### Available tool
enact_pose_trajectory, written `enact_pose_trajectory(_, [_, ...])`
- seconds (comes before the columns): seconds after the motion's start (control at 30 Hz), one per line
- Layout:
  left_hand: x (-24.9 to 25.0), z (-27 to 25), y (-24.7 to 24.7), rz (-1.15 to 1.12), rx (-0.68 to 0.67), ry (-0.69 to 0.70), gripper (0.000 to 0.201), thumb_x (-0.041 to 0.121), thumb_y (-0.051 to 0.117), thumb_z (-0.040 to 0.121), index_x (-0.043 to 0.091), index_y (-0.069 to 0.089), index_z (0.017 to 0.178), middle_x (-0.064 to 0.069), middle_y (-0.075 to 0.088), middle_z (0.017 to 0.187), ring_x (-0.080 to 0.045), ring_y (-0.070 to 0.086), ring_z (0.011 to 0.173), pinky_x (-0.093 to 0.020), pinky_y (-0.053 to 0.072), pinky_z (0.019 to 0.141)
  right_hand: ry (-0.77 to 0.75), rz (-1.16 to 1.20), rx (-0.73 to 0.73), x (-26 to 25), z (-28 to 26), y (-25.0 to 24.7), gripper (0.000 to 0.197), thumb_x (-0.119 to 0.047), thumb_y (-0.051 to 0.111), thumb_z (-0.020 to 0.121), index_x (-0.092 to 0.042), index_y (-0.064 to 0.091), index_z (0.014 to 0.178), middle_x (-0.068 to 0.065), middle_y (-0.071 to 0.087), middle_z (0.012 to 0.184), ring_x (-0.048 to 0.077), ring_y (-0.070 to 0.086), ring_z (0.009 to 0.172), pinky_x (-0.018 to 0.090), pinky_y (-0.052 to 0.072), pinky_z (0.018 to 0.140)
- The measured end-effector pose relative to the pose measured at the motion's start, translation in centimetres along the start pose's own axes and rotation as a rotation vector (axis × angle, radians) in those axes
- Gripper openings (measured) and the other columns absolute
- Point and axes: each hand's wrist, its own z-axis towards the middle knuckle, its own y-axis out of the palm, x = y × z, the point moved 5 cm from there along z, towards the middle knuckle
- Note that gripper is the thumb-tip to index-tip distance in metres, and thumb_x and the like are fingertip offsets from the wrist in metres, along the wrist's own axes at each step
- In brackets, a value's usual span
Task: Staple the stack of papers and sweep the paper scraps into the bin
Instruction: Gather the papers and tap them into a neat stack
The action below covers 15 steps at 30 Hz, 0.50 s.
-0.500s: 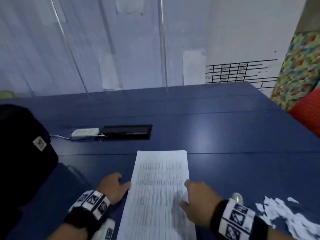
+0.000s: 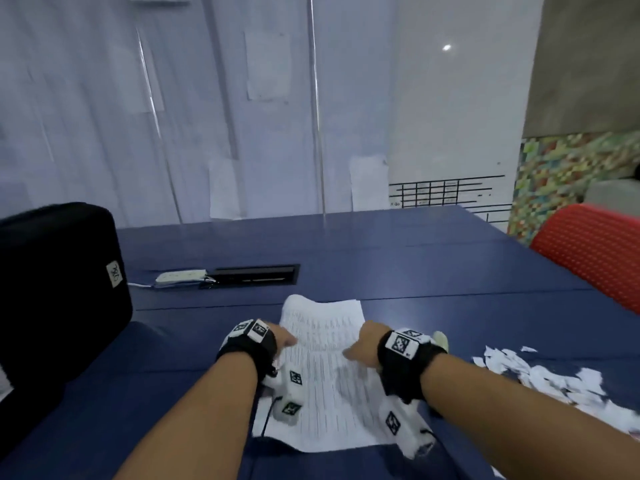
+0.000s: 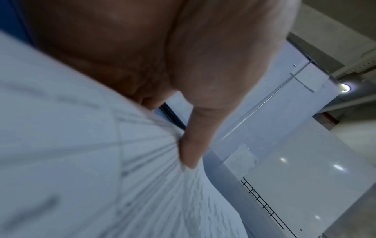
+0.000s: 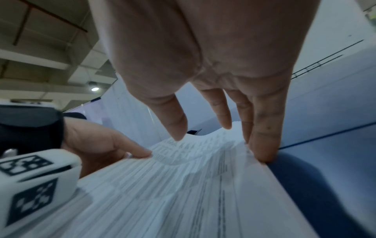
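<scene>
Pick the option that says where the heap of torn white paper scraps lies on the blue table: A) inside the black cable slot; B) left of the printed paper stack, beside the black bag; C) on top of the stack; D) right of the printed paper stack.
D: the heap of torn white paper scraps lies on the blue table, right of the printed paper stack, past the right hand.

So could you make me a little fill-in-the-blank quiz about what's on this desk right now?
1. Both hands rest on the stack of ____ lying on the blue table.
2. The pile of torn paper scraps lies to the ____ of the right hand.
3. The chair at the table's far right is ____ in colour.
4. The large bag left of the left hand is ____.

Missing words: papers; right; red; black
</scene>
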Motion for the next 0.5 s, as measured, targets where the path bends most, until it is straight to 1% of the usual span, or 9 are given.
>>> enact_pose_trajectory(0.1, [-0.9, 0.5, 0.6, 0.038, 0.003, 0.038, 0.036, 0.033, 0.046, 0.098, 0.012, 0.06, 0.124, -0.007, 0.056, 0.129, -0.025, 0.049, 0.133, -0.025, 0.039, 0.094, 0.016, 0.106, 0.031, 0.7, -0.8, -0.6, 0.037, -0.04, 0.064, 0.089, -0.01, 0.064, 0.111, 0.005, 0.063, 0.103, 0.028, 0.067, 0.096, 0.029, 0.051, 0.078])
enact_pose_trajectory(0.13, [-1.1, 0.5, 0.6, 0.025, 0.036, 0.049, 0.038, 0.033, 0.046, 0.098, 0.011, 0.06, 0.126, -0.007, 0.057, 0.133, -0.025, 0.05, 0.132, -0.026, 0.04, 0.095, 0.025, 0.133, 0.035, 1.0, -0.7, -0.6, 0.037, -0.04, 0.064, 0.091, -0.007, 0.064, 0.11, 0.004, 0.061, 0.098, 0.026, 0.063, 0.09, 0.029, 0.048, 0.076])
enact_pose_trajectory(0.17, [-1.3, 0.2, 0.6, -0.039, 0.058, 0.056, 0.039, 0.032, 0.048, 0.097, 0.009, 0.059, 0.127, -0.01, 0.061, 0.129, -0.026, 0.052, 0.13, -0.027, 0.041, 0.094, 0.038, 0.16, 0.036, 1.3, -0.7, -0.7, 0.034, -0.038, 0.064, 0.093, -0.006, 0.063, 0.099, 0.002, 0.06, 0.089, 0.025, 0.059, 0.083, 0.028, 0.046, 0.072])
enact_pose_trajectory(0.23, [-1.8, 0.3, 0.6, -0.229, 0.126, 0.049, 0.031, 0.027, 0.057, 0.093, 0.008, 0.063, 0.117, -0.008, 0.067, 0.102, -0.028, 0.062, 0.111, -0.027, 0.044, 0.079, 0.051, 0.247, 0.059, 1.8, -1.0, -0.9, 0.032, -0.036, 0.065, 0.093, -0.013, 0.052, 0.074, -0.001, 0.053, 0.072, 0.022, 0.056, 0.074, 0.025, 0.044, 0.063])
enact_pose_trajectory(0.3, [-1.9, -0.8, 0.0, -0.535, 0.215, 0.132, 0.025, 0.019, 0.065, 0.089, 0.007, 0.069, 0.11, -0.006, 0.069, 0.096, -0.023, 0.064, 0.088, -0.025, 0.046, 0.071, 0.046, 0.31, 0.08, 2.2, -1.3, -1.2, 0.038, -0.039, 0.065, 0.095, -0.016, 0.048, 0.07, -0.002, 0.053, 0.07, 0.021, 0.057, 0.07, 0.024, 0.045, 0.058])
enact_pose_trajectory(0.33, [-1.9, -2.0, -0.5, -0.66, 0.248, 0.211, 0.023, 0.017, 0.068, 0.088, 0.008, 0.07, 0.109, -0.004, 0.071, 0.098, -0.02, 0.066, 0.084, -0.026, 0.049, 0.072, 0.038, 0.339, 0.079, 2.3, -1.7, -1.4, 0.037, -0.042, 0.064, 0.095, -0.012, 0.054, 0.077, -0.001, 0.059, 0.076, 0.021, 0.059, 0.069, 0.024, 0.048, 0.061])
enact_pose_trajectory(0.37, [-1.9, -3.4, -1.0, -0.746, 0.272, 0.289, 0.019, 0.017, 0.069, 0.088, 0.012, 0.07, 0.106, 0.0, 0.073, 0.098, -0.018, 0.068, 0.084, -0.028, 0.053, 0.075, 0.018, 0.406, 0.092, 2.5, -1.8, -1.5, 0.042, -0.046, 0.064, 0.095, -0.004, 0.061, 0.096, 0.002, 0.068, 0.093, 0.022, 0.063, 0.078, 0.025, 0.05, 0.071])
enact_pose_trajectory(0.43, [-2.1, -5.9, -2.4, -0.866, 0.296, 0.432, 0.012, 0.019, 0.07, 0.088, 0.021, 0.071, 0.1, 0.005, 0.076, 0.094, -0.019, 0.072, 0.09, -0.035, 0.058, 0.079, -0.074, 0.688, 0.184, 2.5, -2.2, -2.4, 0.069, -0.047, 0.069, 0.092, -0.002, 0.052, 0.141, 0.006, 0.063, 0.138, 0.024, 0.064, 0.113, 0.031, 0.05, 0.098])
enact_pose_trajectory(0.5, [-2.3, -8.2, -3.8, -0.964, 0.285, 0.555, 0.016, 0.017, 0.069, 0.088, 0.021, 0.071, 0.103, 0.0, 0.078, 0.098, -0.022, 0.074, 0.095, -0.041, 0.058, 0.084, -0.253, 0.993, 0.258, 2.0, -3.7, -3.7, 0.058, -0.037, 0.077, 0.089, -0.012, 0.058, 0.137, 0.004, 0.066, 0.137, 0.018, 0.067, 0.112, 0.034, 0.051, 0.101])
